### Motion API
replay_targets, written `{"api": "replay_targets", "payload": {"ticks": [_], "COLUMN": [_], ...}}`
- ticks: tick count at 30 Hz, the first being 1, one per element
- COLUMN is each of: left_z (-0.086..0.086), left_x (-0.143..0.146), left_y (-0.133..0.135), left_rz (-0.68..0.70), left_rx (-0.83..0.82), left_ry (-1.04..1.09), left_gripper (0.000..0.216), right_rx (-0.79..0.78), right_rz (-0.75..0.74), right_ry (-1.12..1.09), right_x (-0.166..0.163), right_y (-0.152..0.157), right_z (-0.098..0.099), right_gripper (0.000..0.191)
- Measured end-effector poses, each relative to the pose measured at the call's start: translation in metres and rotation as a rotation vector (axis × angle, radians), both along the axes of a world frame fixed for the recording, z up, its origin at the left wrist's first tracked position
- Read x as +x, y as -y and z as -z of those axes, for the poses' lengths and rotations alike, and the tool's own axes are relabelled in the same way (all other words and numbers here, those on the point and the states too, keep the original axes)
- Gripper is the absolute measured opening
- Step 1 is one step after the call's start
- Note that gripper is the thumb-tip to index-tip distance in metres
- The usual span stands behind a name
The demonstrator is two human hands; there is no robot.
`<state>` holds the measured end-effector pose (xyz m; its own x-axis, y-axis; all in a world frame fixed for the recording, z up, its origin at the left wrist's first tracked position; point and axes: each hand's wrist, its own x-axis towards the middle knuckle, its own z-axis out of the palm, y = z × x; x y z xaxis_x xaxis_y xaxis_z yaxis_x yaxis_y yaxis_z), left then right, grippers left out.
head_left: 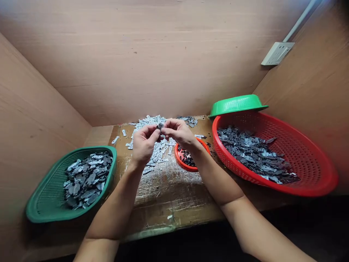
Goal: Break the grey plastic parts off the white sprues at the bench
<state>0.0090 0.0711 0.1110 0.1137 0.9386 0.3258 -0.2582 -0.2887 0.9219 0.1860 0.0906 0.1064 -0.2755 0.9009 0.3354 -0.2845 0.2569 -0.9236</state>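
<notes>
Between my two hands is a small dark metal part (160,126), raised over the table. My left hand (144,143) pinches it from the left with thumb and fingers. From the other side, the thumb and fingertips of my right hand (178,133) close on the same part; its exact shape is mostly covered by the fingers. Behind and below the hands spreads a loose pile of flat silvery metal plates (160,151). A shallow orange-red tray (186,167) with small black pieces (187,158) lies under my right wrist, partly hidden by it.
A green basket (45,198) at left holds grey metal parts (88,178). At right, a large red basket (308,160) holds dark metal plates (251,153); a bright green basin (237,104) sits at its back edge. Wooden panels (152,65) enclose the table (188,207). A socket (278,54) is at right.
</notes>
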Motion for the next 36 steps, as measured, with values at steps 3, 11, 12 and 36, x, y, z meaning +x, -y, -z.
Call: {"api": "replay_targets", "payload": {"ticks": [3, 11, 12, 36], "left_z": [0.008, 0.025, 0.025, 0.059], "left_x": [-0.003, -0.007, -0.008, 0.016], "left_y": [-0.007, -0.014, -0.013, -0.015], "left_rz": [-0.046, -0.193, -0.209, -0.082], "left_rx": [0.111, 0.482, 0.486, 0.190], "left_ry": [-0.099, -0.258, -0.285, -0.145], "left_gripper": [0.024, 0.011, 0.013, 0.028], "right_rx": [0.099, 0.461, 0.503, 0.610], "right_rz": [0.063, 0.273, 0.293, 0.237], "right_ry": [0.106, 0.428, 0.461, 0.810], "right_x": [0.003, 0.006, 0.006, 0.038], "right_y": [-0.001, 0.020, 0.023, 0.017], "right_z": [0.003, -0.008, -0.010, -0.014], "right_gripper": [0.043, 0.013, 0.010, 0.014]}}
